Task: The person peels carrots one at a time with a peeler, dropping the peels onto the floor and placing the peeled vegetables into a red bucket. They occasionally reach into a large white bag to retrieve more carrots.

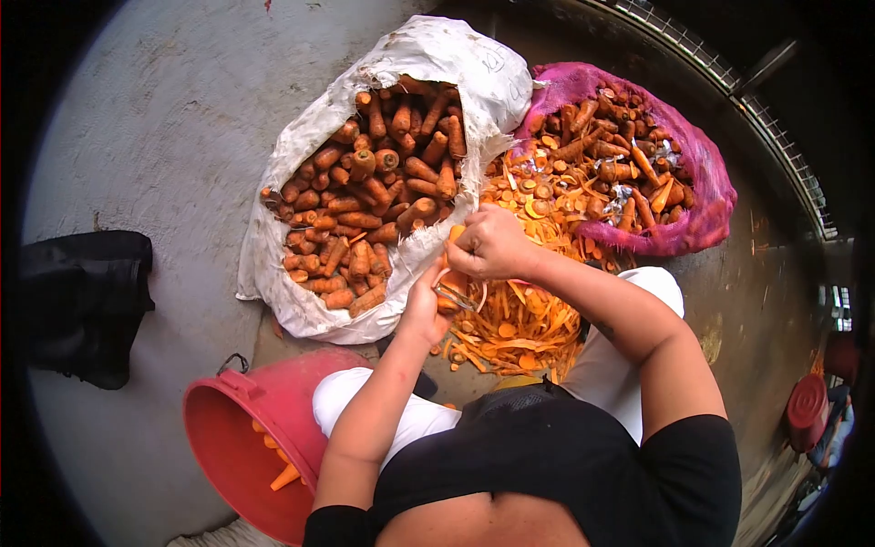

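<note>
My right hand is closed around a carrot, whose orange end sticks out past the fingers. Just below it, my left hand grips a metal peeler against the carrot's lower end, and a thin peel curls off there. Both hands are above a heap of orange peelings lying on the floor between my knees. An open white sack full of unpeeled carrots lies just left of the hands.
A pink mesh sack of carrots and scraps lies at the right. A red bucket with a few peeled carrots stands by my left knee. A black bag sits on the concrete floor at far left. A red round object is at far right.
</note>
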